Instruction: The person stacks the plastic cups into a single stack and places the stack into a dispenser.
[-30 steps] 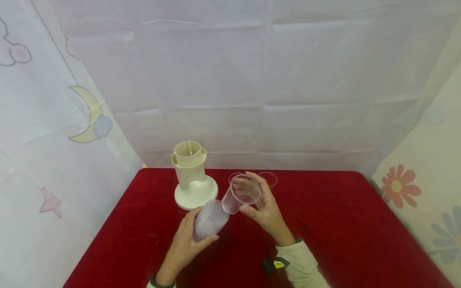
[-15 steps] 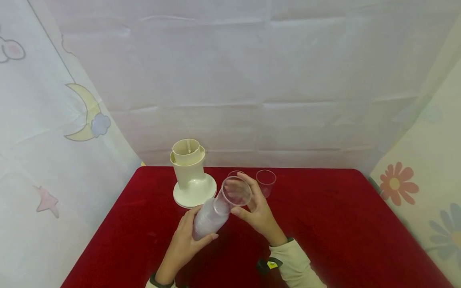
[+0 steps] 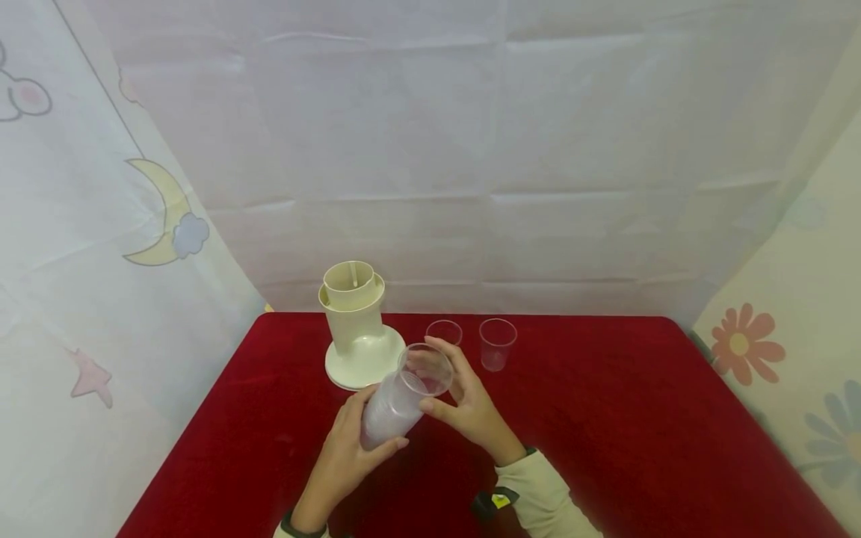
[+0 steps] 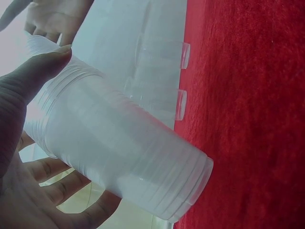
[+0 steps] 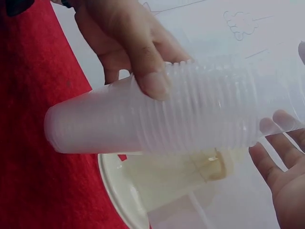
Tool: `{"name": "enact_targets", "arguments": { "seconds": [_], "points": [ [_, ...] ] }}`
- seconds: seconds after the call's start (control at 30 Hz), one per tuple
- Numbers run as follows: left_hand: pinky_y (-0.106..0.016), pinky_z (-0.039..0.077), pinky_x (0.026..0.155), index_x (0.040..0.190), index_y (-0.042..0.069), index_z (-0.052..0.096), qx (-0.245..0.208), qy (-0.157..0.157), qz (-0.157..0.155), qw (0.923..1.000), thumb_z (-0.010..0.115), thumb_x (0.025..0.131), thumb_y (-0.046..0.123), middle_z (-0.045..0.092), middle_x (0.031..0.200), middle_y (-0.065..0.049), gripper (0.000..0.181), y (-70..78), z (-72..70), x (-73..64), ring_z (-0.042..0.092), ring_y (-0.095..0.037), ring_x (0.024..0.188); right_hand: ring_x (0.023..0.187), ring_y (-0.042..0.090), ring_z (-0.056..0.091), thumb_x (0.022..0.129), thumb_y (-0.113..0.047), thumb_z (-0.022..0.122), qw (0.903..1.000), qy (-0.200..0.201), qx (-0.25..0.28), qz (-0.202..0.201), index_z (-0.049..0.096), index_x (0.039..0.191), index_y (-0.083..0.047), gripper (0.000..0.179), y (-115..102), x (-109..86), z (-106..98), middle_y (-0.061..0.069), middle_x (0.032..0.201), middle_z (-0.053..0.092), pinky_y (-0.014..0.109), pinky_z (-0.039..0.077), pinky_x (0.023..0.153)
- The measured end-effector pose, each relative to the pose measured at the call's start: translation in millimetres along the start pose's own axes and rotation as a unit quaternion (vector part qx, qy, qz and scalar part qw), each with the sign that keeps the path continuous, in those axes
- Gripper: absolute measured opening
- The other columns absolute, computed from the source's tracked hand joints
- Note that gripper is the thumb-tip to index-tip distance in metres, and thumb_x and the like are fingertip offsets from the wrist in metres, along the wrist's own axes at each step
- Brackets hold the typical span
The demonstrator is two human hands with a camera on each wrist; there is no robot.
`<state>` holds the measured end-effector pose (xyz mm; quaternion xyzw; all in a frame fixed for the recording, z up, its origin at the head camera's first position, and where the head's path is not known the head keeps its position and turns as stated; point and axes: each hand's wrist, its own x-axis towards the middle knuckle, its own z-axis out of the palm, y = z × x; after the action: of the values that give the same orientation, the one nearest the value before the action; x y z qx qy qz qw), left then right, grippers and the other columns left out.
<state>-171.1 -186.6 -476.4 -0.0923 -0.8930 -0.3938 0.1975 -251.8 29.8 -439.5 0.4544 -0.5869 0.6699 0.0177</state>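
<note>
A stack of nested clear plastic cups lies tilted in my left hand, thumb on one side and fingers on the other. The ribbed row of rims shows in the right wrist view on the cup stack. In my right hand I hold a single clear cup between thumb and fingers. Its lower end sits in the stack's mouth; how deep is hard to tell through the plastic. Two more clear cups stand upright behind, one on the right and one partly hidden by my right hand, the left cup.
A cream plastic stand with a round base and double-walled tube stands left of the back cups, just beyond my left hand. A red cloth covers the table. Printed fabric hangs around the back and sides.
My right hand has moved left and slightly down with the single cup, from beside the stack's mouth into it. My left hand and the stack have stayed nearly still.
</note>
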Motion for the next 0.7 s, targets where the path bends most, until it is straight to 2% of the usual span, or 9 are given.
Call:
{"name": "enact_targets", "arguments": {
  "seconds": [0.17, 0.43, 0.53, 0.7],
  "points": [
    [-0.048, 0.050, 0.085, 0.144, 0.016, 0.044, -0.005, -0.010, -0.011, 0.9999, 0.086, 0.075, 0.044, 0.056, 0.132, -0.004, 0.085, 0.6, -0.3, 0.9, 0.055, -0.021, 0.109, 0.136, 0.026, 0.046, 0.091, -0.016, 0.073, 0.9990, -0.007, -0.027, 0.035, 0.030, 0.152, -0.012, 0.075, 3, -1.6, 1, 0.012, 0.144, 0.052, 0.036, 0.036, 0.112],
    [-0.046, 0.050, 0.083, 0.143, 0.015, 0.045, -0.005, -0.011, -0.012, 0.9999, 0.086, 0.076, 0.045, 0.056, 0.132, -0.004, 0.084, 1.4, -0.5, 1.1, 0.055, -0.021, 0.109, 0.136, 0.023, 0.047, 0.087, -0.024, 0.075, 0.9929, -0.036, -0.069, 0.090, 0.036, 0.149, -0.016, 0.074, 8, -3.2, 0, 0.004, 0.145, 0.053, 0.056, 0.033, 0.111],
    [-0.046, 0.051, 0.082, 0.143, 0.015, 0.045, -0.003, -0.009, -0.007, 0.9999, 0.086, 0.076, 0.044, 0.056, 0.132, -0.004, 0.084, 1.3, -0.4, 0.9, 0.055, -0.020, 0.109, 0.137, 0.022, 0.045, 0.087, -0.026, 0.076, 0.9910, -0.046, -0.069, 0.105, 0.037, 0.150, -0.013, 0.075, 11, -3.8, -1, 0.003, 0.146, 0.052, 0.057, 0.032, 0.111],
    [-0.046, 0.051, 0.082, 0.143, 0.015, 0.045, 0.000, -0.004, -0.001, 1.0000, 0.087, 0.076, 0.041, 0.056, 0.132, -0.003, 0.084, 1.2, -0.3, 1.1, 0.055, -0.019, 0.109, 0.137, 0.021, 0.044, 0.086, -0.027, 0.076, 0.9890, -0.054, -0.072, 0.117, 0.038, 0.149, -0.017, 0.075, 15, -4.8, -2, 0.001, 0.148, 0.049, 0.056, 0.032, 0.111]
  ]
}}
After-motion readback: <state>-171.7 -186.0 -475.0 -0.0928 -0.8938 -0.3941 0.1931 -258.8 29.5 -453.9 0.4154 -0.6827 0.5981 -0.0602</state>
